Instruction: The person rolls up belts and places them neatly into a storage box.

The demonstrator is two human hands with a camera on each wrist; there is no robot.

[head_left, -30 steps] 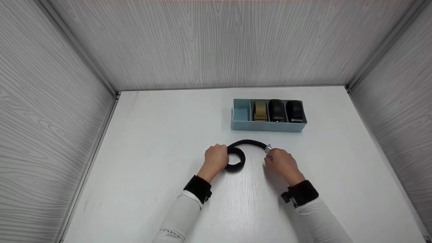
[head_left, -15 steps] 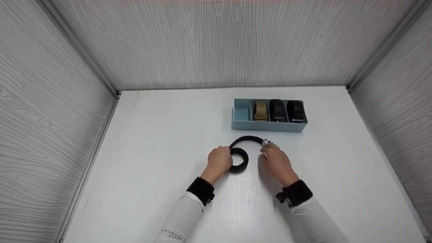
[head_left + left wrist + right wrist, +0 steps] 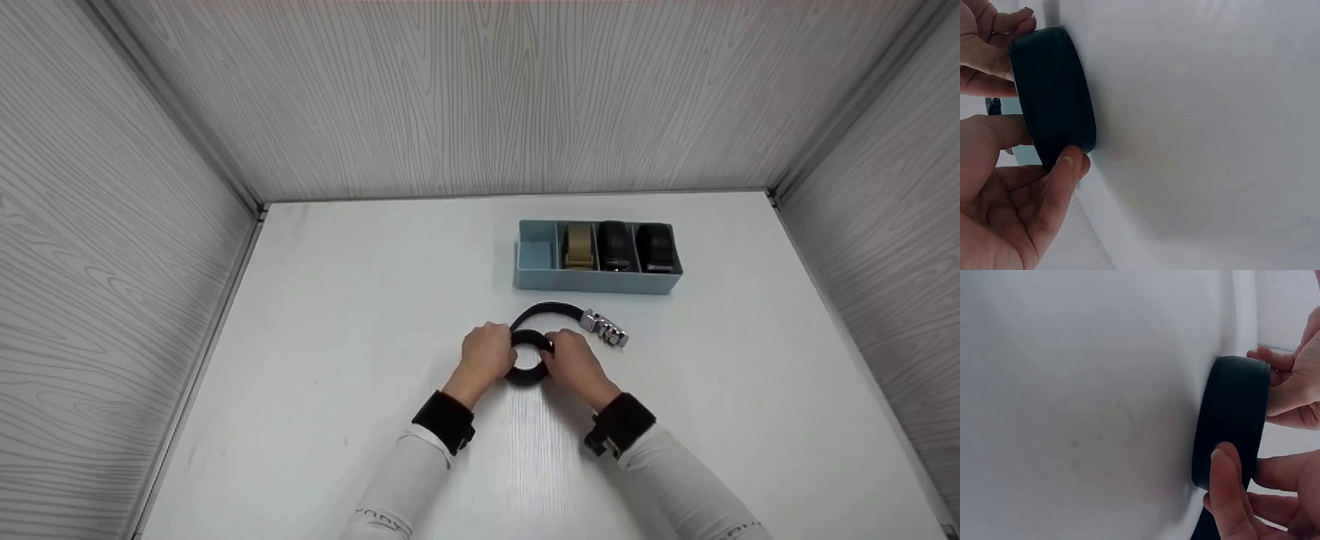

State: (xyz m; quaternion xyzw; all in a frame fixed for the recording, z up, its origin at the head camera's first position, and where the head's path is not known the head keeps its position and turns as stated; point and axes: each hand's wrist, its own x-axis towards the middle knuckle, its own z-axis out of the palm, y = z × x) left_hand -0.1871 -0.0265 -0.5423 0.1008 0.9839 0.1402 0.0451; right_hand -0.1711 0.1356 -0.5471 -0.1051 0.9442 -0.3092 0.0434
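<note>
A black belt is coiled on its edge on the white table, its free end arcing out behind the coil to a silver buckle at the right. My left hand grips the coil's left side. On the opposite side, my right hand pinches the coil. In the left wrist view, the left thumb presses the outside of the coil while a finger reaches inside it. The right wrist view has the right thumb on the outer face of the coil. Neither hand touches the buckle.
Behind the belt stands a blue divided box. Its compartments hold a rolled tan belt, a rolled dark belt and a rolled black belt. Grey wood-grain panels rise at the table's back and sides.
My right hand has let go of the buckle end and moved left onto the coil. The buckle now lies uncovered on the table. My left hand has kept its grip, shifting slightly right.
</note>
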